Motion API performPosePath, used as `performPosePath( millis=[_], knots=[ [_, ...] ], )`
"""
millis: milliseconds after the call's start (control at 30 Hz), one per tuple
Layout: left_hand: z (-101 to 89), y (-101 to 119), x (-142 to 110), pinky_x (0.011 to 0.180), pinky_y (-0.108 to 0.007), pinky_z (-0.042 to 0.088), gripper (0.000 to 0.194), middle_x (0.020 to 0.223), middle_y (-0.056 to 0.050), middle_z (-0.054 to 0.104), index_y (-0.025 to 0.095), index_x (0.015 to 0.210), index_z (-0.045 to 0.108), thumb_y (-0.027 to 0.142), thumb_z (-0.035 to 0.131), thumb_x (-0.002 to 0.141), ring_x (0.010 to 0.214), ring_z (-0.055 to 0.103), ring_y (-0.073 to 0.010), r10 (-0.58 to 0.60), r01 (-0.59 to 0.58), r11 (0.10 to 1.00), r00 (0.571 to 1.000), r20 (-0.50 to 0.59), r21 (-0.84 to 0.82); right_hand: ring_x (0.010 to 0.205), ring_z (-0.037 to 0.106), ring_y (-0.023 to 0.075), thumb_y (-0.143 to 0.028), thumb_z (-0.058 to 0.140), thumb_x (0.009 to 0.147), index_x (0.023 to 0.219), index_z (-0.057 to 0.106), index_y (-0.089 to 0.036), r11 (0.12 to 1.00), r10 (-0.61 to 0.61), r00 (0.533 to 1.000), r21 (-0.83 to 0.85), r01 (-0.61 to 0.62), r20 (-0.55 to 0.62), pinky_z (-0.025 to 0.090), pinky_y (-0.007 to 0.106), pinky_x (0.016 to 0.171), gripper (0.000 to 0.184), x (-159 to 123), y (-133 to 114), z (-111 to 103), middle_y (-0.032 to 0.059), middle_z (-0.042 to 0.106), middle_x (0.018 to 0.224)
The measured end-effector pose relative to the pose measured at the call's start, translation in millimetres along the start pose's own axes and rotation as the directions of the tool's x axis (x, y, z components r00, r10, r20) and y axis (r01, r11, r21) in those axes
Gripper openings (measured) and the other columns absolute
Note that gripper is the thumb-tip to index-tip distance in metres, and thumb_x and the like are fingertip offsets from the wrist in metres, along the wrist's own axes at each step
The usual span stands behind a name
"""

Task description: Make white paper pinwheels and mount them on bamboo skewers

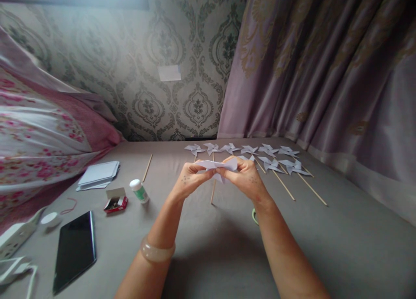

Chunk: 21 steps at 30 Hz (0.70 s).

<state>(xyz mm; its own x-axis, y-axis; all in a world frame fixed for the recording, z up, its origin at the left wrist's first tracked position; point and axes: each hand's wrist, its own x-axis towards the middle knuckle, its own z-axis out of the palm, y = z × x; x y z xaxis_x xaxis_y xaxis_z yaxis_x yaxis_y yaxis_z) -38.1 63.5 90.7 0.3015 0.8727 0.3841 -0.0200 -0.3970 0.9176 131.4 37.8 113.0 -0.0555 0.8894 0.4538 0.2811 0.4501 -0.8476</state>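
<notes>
Between both hands, a white paper pinwheel (211, 164) with curved, folded blades is held up above the grey surface. My left hand (190, 180) pinches its left side, thumb pointing at the centre. On the opposite side my right hand (247, 180) grips the paper, and the two thumb tips meet near the middle. The fingers behind the paper are partly hidden. A thin wooden stick (212, 194) shows below the hands; whether it joins the held pinwheel I cannot tell. Just beyond the hands lie several white pinwheels on sticks (269, 164), set in two rows.
At left are a stack of white paper (99, 174), a loose stick (147, 167), a green-and-white bottle (139, 191), a small open red box (116, 203), a black phone (75, 251) and a power strip (14, 240). A green ring-shaped handle (255, 216) peeks out beside my right forearm.
</notes>
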Motion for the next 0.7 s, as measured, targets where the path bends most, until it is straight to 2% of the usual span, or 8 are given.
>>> performPosePath(
  millis=[167, 433, 600, 700],
  knots=[
    [-1.3, -0.6, 0.2, 0.067, -0.026, 0.045, 0.03, 0.076, -0.005, 0.068, 0.014, 0.079, 0.075, 0.043, 0.074, 0.069, 0.073, 0.057, -0.0155, 0.008, -0.008, 0.999, 1.0, 0.006, -0.032, 0.058, 0.05, 0.0117, -0.032, 0.068, 0.072, 0.065, 0.062, -0.018, 0.999, 0.031, 0.999, 0.025, -0.031, 0.014, 0.04, 0.024, 0.057, 0.016, -0.2, 3.0, 2.8, -0.003, 0.055, 0.06],
    [0.3, -0.8, 0.4, 0.066, -0.026, 0.044, 0.026, 0.067, -0.003, 0.062, 0.015, 0.074, 0.076, 0.04, 0.076, 0.067, 0.068, 0.053, -0.0139, 0.036, -0.036, 0.999, 0.999, 0.009, -0.012, 0.059, 0.052, 0.0121, -0.03, 0.067, 0.072, 0.066, 0.063, -0.018, 1.0, -0.006, 0.999, -0.004, 0.007, 0.036, 0.04, 0.023, 0.055, 0.015, -2.0, -0.7, -1.4, -0.0011, 0.059, 0.064],
    [5.8, -5.7, 3.5, 0.074, -0.029, 0.046, 0.032, 0.077, -0.003, 0.068, 0.015, 0.08, 0.074, 0.044, 0.074, 0.068, 0.075, 0.058, -0.0163, -0.063, 0.061, 0.995, 0.998, -0.028, -0.076, 0.063, 0.059, 0.0152, -0.032, 0.071, 0.068, 0.071, 0.067, -0.016, 0.994, 0.064, 0.998, 0.084, -0.063, -0.006, 0.045, 0.026, 0.06, 0.017, 3.4, 9.9, 1.9, 0.0005, 0.065, 0.067],
    [9.4, -6.4, 4.3, 0.082, -0.031, 0.046, 0.041, 0.09, -0.005, 0.071, 0.014, 0.094, 0.072, 0.046, 0.074, 0.067, 0.086, 0.061, -0.0194, -0.115, 0.113, 0.99, 0.993, -0.011, -0.08, 0.071, 0.065, 0.0197, -0.034, 0.073, 0.065, 0.077, 0.071, -0.015, 0.972, 0.127, 0.991, 0.204, -0.117, -0.036, 0.049, 0.03, 0.066, 0.023, 8.3, 17.1, 3.3, 0.0046, 0.072, 0.077]
  ],
)
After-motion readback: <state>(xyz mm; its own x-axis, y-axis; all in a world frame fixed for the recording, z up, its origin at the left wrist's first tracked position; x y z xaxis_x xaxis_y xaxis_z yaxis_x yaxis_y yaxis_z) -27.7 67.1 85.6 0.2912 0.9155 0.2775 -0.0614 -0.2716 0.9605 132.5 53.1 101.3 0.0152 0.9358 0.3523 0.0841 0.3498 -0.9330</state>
